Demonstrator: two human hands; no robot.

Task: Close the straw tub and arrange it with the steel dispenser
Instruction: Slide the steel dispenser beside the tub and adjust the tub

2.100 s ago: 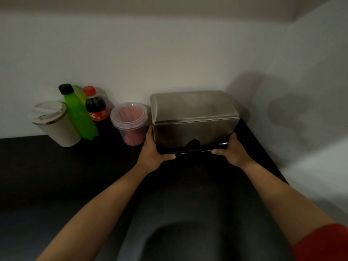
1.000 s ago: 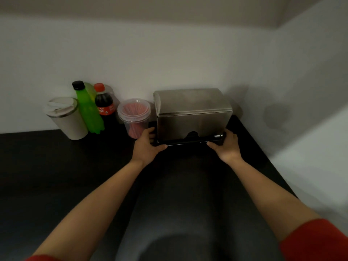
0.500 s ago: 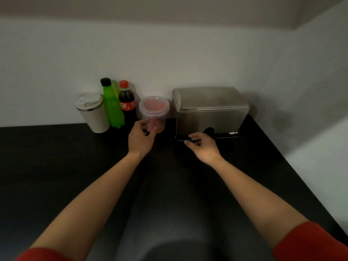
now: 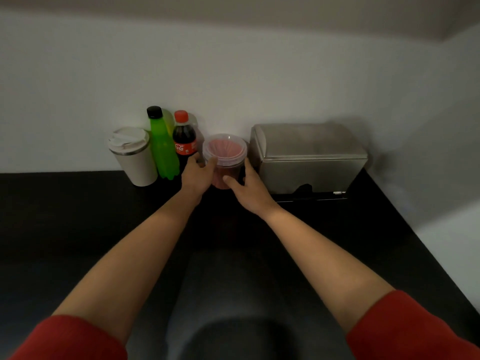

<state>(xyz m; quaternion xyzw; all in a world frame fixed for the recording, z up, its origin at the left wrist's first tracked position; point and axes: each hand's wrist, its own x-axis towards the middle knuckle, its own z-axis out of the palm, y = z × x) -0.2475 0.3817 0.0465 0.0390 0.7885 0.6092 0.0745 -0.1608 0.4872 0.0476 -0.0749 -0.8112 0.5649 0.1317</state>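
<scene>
Both hands' grip holding lidded straw tub (image 4: pixel 224 158), left hand (image 4: pixel 198 175), right hand (image 4: pixel 248 189), Coca-Cola bottle (image 4: pixel 184 141) beside

Back wall (image 4: pixel 233 74): plain, pale, unmarked, running the full width of the far side. Side wall (image 4: pixel 446 126): same pale finish, meeting the back wall at the far right corner. Surface (image 4: pixel 65 216): black, matte, butting against both walls. Light: dim and uneven; soft shadows in the corner, a brighter patch low on the side wall.
</scene>
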